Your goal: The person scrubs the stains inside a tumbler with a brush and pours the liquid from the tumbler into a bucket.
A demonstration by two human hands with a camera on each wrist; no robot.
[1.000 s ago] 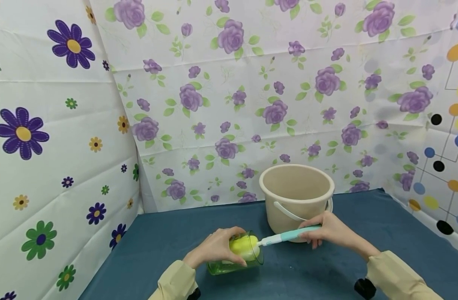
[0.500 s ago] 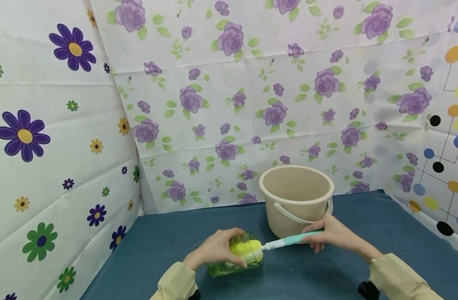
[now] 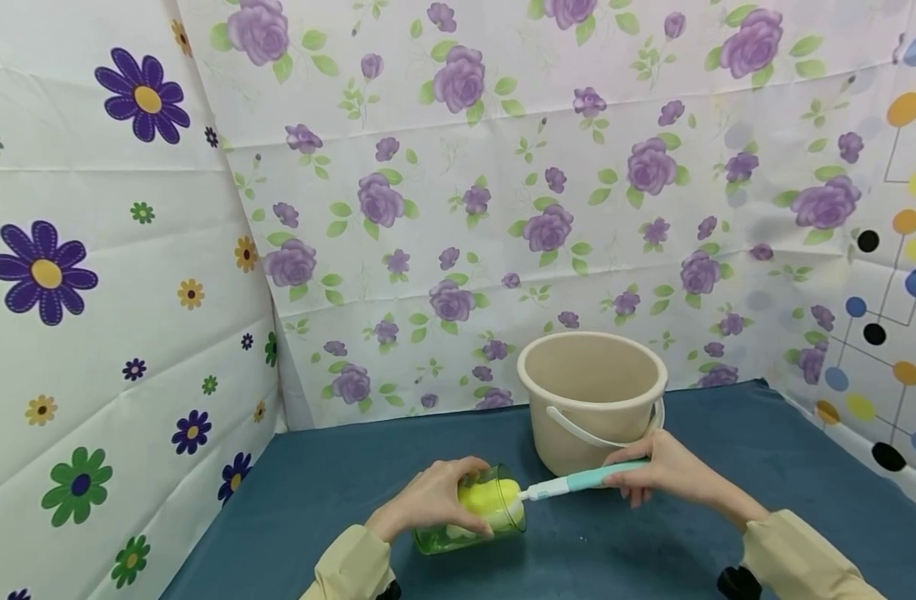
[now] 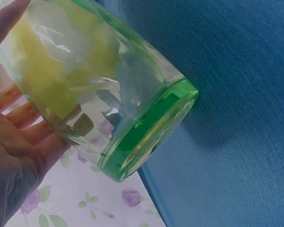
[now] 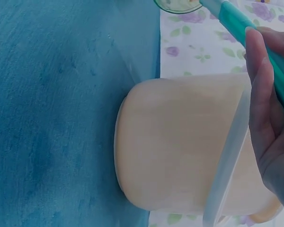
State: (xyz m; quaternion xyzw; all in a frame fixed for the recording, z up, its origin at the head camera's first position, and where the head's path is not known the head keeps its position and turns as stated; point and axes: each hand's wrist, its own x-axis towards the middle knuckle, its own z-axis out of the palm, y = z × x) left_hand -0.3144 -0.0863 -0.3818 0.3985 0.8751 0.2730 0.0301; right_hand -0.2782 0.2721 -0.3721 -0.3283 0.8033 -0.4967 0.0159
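Note:
My left hand (image 3: 437, 498) grips a clear green glass cup (image 4: 132, 109) round its side; the cup lies tipped over, its mouth toward the right. Inside it sits the yellow and white sponge head (image 3: 495, 498) of a cup brush, blurred through the glass in the left wrist view. The brush's white and teal handle (image 3: 578, 482) comes out of the mouth and slants up to the right. My right hand (image 3: 656, 472) pinches the far end of that handle between thumb and fingers. In the right wrist view the cup's rim (image 5: 180, 9) shows at the top edge.
A beige bucket (image 3: 588, 400) with a white carrying handle (image 3: 585, 429) stands on the blue cloth (image 3: 337, 475) just behind the brush and right hand. Floral sheets (image 3: 397, 250) hang behind and at both sides. Small drops lie on the cloth below the brush.
Over the past second, the right hand has drawn slightly right with the brush, and its handle sits a little lower. The left hand holds the cup in nearly the same place.

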